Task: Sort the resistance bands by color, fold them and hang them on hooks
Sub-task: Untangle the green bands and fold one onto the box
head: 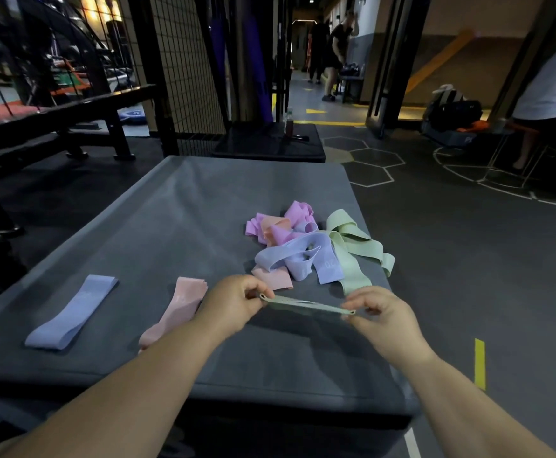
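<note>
At the left side of the grey padded tabletop a lilac band is lying folded and flat, w/ its long side going from near-left to far-right. Just to the right of it, but apart, a pink band is lying folded in the same direction; its near end is passing behind the left forearm.

The left grip is hovering over the near-middle of the tabletop and is pinching one end of a pale green band btw thumb and curled fingers. This band is stretching through the air, edge-on to the camera, a little above the tabletop. At its other end the right grip is pinching it w/ thumb and fingertips.

Beyond both hands, on the right half of the tabletop, the unsorted pile is lying. A loose lilac band w/ white print is sitting on top in the middle. Purple-pink bands and a peach band are lying at the far side. Green bands are spreading at the right, near the tabletop edge.

Further right, on the dark floor, a yellow tape strip is showing. At the far right a person in a white shirt is standing.
</note>
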